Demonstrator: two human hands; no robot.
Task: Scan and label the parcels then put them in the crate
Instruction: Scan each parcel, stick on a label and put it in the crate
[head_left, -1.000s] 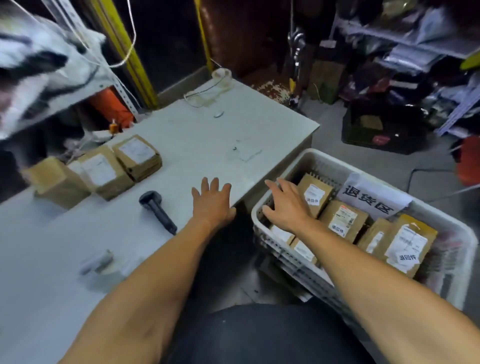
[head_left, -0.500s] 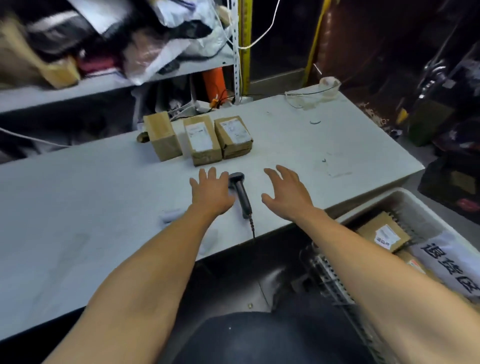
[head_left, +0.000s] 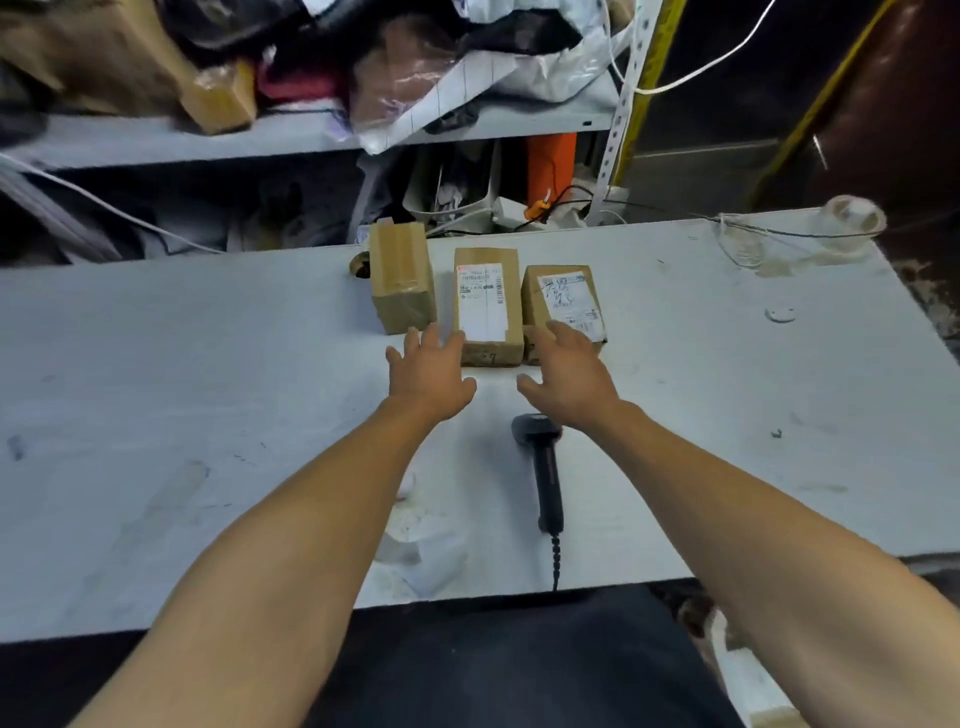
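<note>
In the head view, three brown cardboard parcels sit in a row near the far edge of the pale tabletop (head_left: 208, 389), and everything else is placed here against the middle parcel (head_left: 487, 306), which lies flat with a white printed label on top. Just to its left stands the taped parcel (head_left: 402, 275), which shows no label; just to its right lies the right parcel (head_left: 563, 299), whose label bears handwriting. The left hand (head_left: 428, 374) hovers at the middle parcel's near left corner, fingers straight and spread, gripping nothing; whether the fingertips touch the box cannot be told. The right hand (head_left: 569, 376) reaches to the near right of the middle parcel, over the near end of the right parcel, fingers loosely extended and holding nothing. Nearer the person than the middle parcel, the black handheld scanner (head_left: 543, 467) lies flat on the tabletop, its coiled cord running off the near edge. Beyond the middle parcel, a cluttered shelf (head_left: 260, 137) carries bags and wrapped goods.
</note>
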